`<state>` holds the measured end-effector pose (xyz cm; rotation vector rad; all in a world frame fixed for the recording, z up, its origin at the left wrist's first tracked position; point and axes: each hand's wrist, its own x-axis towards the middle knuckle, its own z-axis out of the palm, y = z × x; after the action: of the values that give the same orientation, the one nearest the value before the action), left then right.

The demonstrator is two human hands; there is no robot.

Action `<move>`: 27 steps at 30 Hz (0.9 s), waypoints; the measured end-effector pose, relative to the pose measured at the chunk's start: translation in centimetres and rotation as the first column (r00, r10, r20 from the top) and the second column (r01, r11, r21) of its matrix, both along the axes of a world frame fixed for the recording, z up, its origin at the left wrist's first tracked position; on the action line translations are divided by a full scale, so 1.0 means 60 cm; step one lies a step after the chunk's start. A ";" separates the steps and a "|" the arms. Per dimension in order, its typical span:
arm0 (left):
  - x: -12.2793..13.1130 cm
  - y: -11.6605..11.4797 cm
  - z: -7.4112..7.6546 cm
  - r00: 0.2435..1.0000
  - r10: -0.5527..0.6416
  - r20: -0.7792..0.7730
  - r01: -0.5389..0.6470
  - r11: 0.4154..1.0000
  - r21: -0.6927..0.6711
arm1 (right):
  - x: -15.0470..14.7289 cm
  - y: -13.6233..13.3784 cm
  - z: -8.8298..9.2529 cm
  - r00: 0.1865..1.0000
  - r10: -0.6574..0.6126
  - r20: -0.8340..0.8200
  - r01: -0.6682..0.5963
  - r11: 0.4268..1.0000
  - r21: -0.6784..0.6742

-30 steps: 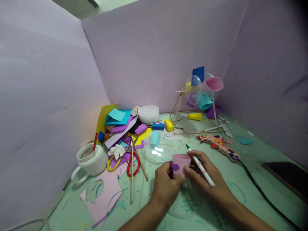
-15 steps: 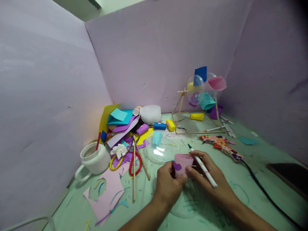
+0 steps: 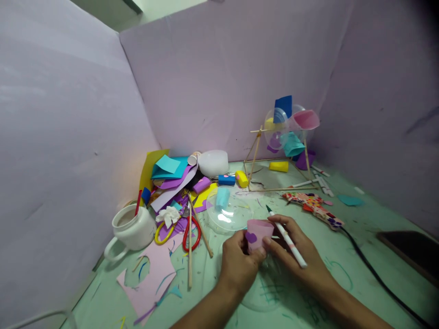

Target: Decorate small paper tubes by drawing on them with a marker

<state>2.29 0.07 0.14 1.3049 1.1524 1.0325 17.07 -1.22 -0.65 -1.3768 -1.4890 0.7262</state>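
Note:
Both my hands pinch a small pink paper cup (image 3: 258, 232) with a purple heart on its side, just above the green table. My left hand (image 3: 238, 265) grips its left and lower edge. My right hand (image 3: 297, 253) holds its right side and also carries a white marker (image 3: 286, 237) with a green tip between its fingers, tip pointing up and left. A clear plastic lid (image 3: 227, 214) with a light blue cup on it lies just beyond the pink cup.
A white mug (image 3: 129, 230), red and yellow scissors (image 3: 190, 233), wooden sticks and coloured paper scraps crowd the left. A stick frame with a wheel of cups (image 3: 287, 128) stands at the back. A black cable (image 3: 372, 274) and a dark flat object (image 3: 411, 253) lie right. Lilac boards wall the table.
The hands and pink cup stay almost still; only the view has shifted slightly.

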 end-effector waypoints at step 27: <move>-0.053 0.035 0.055 0.865 0.374 0.336 -0.369 0.926 -0.082 | 0.002 0.007 -0.004 0.997 -0.056 -0.060 0.060 0.996 0.071</move>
<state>-0.89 2.16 3.45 0.8526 1.1559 1.4684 17.22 -0.77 -0.91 -1.3275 -1.4107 0.6631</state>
